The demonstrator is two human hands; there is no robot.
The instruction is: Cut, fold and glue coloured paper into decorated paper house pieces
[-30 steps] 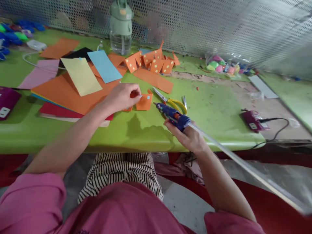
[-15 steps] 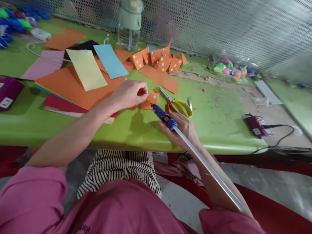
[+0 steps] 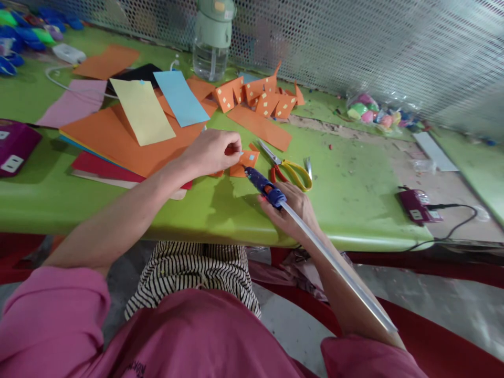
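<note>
My right hand grips a blue glue gun with a long clear glue stick trailing back over my forearm. Its nozzle points at a small orange paper piece with a blue square, lying on the green table. My left hand is closed in a pinch just left of that piece, fingertips on a tiny pale blue scrap at its edge.
Yellow-handled scissors lie right of the orange piece. Stacked coloured sheets sit at left, decorated orange pieces and a green water bottle behind. A purple device with a cable is at right, mesh wall beyond.
My right hand turned the glue gun and brought its nozzle left to the orange piece. The left hand stays pinched at that piece.
</note>
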